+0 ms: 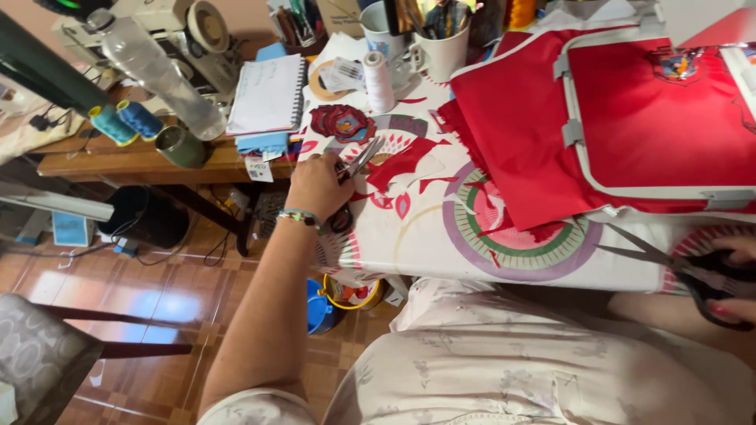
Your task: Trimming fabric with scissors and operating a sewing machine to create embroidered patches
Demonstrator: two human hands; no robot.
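My left hand point(315, 185) rests on the patterned tablecloth point(441, 252) at the table's left edge, closed around a small pair of scissors point(361, 157) whose blades point up and right toward red fabric scraps point(402, 161). A red and blue embroidered patch point(342, 122) lies just beyond them. My right hand point(732, 275) sits at the far right edge, gripping the black handles of large scissors point(657, 256) with blades pointing left. A big red cloth point(512, 134) in a grey-white hoop frame point(579, 134) lies between the hands and farther back.
A white thread cone point(379, 79), spiral notebook point(268, 94) and mugs of tools point(441, 47) stand at the back. A wooden side table holds a plastic bottle point(157, 71), blue spools point(126, 120) and a green cup point(179, 145). A chair point(39, 354) and blue bucket point(319, 308) are below.
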